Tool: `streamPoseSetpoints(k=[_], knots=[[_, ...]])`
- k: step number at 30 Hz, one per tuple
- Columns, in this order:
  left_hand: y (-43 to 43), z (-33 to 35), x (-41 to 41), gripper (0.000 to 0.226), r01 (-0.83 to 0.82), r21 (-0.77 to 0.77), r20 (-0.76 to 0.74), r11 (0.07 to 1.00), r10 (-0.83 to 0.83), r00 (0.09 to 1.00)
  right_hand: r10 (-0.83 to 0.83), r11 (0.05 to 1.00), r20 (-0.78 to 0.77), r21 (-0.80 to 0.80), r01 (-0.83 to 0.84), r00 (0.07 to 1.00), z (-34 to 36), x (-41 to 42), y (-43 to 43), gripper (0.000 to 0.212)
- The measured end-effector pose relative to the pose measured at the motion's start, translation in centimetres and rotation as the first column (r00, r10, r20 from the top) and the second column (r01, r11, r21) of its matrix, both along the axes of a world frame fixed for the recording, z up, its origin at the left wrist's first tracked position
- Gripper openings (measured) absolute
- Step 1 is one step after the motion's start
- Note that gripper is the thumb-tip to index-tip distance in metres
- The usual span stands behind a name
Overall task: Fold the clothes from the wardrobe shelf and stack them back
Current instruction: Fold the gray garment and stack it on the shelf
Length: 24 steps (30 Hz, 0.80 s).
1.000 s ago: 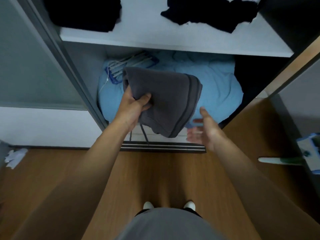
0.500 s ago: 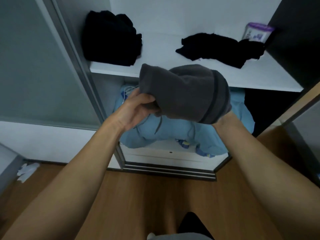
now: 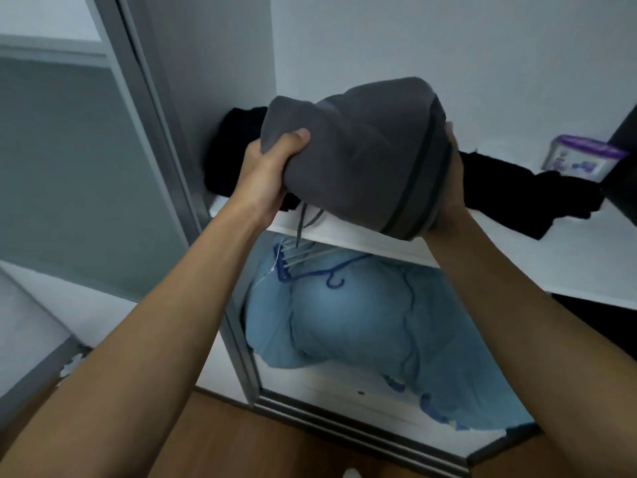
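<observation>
I hold a folded dark grey garment (image 3: 358, 157) in both hands, just above the front edge of the white wardrobe shelf (image 3: 568, 257). My left hand (image 3: 265, 174) grips its left end, thumb on top. My right hand (image 3: 451, 181) supports its right side, mostly hidden behind the cloth. A drawstring hangs from the garment's underside. A folded black pile (image 3: 234, 157) sits on the shelf at the left, partly hidden by the grey garment. A loose black garment (image 3: 524, 198) lies on the shelf to the right.
A purple-lidded tub (image 3: 582, 160) stands at the shelf's back right. Below the shelf lies a light blue bundle (image 3: 372, 322) with blue hangers (image 3: 303, 267) on it. A grey sliding door frame (image 3: 165, 160) borders the left. Wooden floor (image 3: 241, 439) is underneath.
Both hands have raised the grey garment from in front of the lower compartment up to the level of the shelf. The right hand, free a second ago, now holds its right side.
</observation>
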State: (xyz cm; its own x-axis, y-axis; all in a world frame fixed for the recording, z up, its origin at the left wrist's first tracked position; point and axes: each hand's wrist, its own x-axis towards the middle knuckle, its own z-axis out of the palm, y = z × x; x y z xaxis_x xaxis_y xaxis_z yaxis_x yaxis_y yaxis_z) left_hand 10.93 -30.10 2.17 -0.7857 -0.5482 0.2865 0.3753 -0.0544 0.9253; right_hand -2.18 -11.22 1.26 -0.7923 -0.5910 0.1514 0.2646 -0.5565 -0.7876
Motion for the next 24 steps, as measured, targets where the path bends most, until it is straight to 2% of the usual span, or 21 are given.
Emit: streamPoseSetpoints(k=[2,3,6,9,11,12,14,15,16,17,18,19,20,22,23,24], knots=[[-1.2,0.3,-1.9,0.033,-0.042,-0.062,-0.018,0.997,0.041,0.999,0.155,0.987,-0.019,-0.035,-0.156,0.988,0.9,-2.8,-1.3,0.072],[-1.7,0.5,-2.9,0.033,-0.064,-0.099,-0.013,0.993,0.063,0.998,0.169,0.985,-0.048,-0.007,-0.170,0.984,1.4,-4.4,-2.0,0.072],[-3.3,1.2,-5.8,0.026,-0.138,-0.163,-0.001,0.977,0.140,0.990,0.166,0.976,-0.098,0.158,-0.149,0.981,2.8,-8.6,-4.4,0.053],[-4.5,1.8,-8.4,0.024,-0.160,-0.099,-0.023,0.982,0.159,0.987,0.133,0.960,-0.109,0.260,-0.101,0.985,3.7,-12.5,-6.8,0.032],[-5.0,1.6,-9.9,0.022,-0.109,-0.032,-0.024,0.994,0.109,0.994,0.102,0.954,-0.106,0.292,-0.067,0.989,3.2,-14.6,-7.7,0.035],[-5.3,1.1,-10.6,0.022,-0.080,0.012,-0.013,0.997,0.080,0.997,0.114,0.960,-0.031,0.260,-0.102,0.993,2.5,-15.6,-7.9,0.038],[-5.4,-0.6,-12.2,0.023,-0.091,0.095,0.098,0.991,0.081,0.992,0.153,0.962,0.172,0.201,-0.186,0.973,-0.5,-17.1,-8.1,0.046],[-5.2,-1.6,-12.9,0.023,-0.145,0.074,0.226,0.987,0.125,0.966,0.167,0.944,0.225,0.243,-0.221,0.960,-2.4,-17.4,-8.2,0.045],[-5.1,-2.6,-13.6,0.024,-0.200,-0.026,0.391,0.980,0.194,0.900,0.128,0.915,0.224,0.348,-0.202,0.966,-4.1,-17.6,-8.2,0.042],[-5.0,-3.7,-14.2,0.027,-0.225,-0.169,0.523,0.960,0.281,0.804,0.051,0.855,0.145,0.505,-0.118,0.988,-5.5,-17.9,-8.1,0.036],[-4.9,-4.9,-14.8,0.034,-0.241,-0.315,0.574,0.918,0.386,0.722,-0.036,0.761,0.025,0.649,0.011,0.999,-6.8,-18.2,-7.8,0.032],[-5.0,-5.9,-15.2,0.043,-0.255,-0.449,0.535,0.857,0.486,0.691,-0.091,0.680,-0.095,0.721,0.132,0.991,-7.8,-18.6,-7.8,0.033],[-5.0,-6.6,-15.5,0.050,-0.277,-0.569,0.424,0.774,0.565,0.708,-0.127,0.657,-0.175,0.722,0.215,0.976,-8.5,-18.9,-8.0,0.037],[-4.6,-7.0,-16.6,0.049,-0.262,-0.789,0.178,0.556,0.614,0.769,-0.160,0.688,-0.258,0.663,0.295,0.953,-9.0,-19.1,-8.6,0.046],[-4.6,-7.1,-17.6,0.047,-0.162,-0.875,0.163,0.456,0.592,0.790,-0.148,0.688,-0.299,0.653,0.315,0.943,-9.2,-19.0,-9.2,0.049],[-4.4,-7.3,-18.7,0.049,-0.008,-0.926,0.224,0.379,0.565,0.794,-0.105,0.675,-0.341,0.665,0.319,0.934,-9.5,-18.9,-9.9,0.050]])
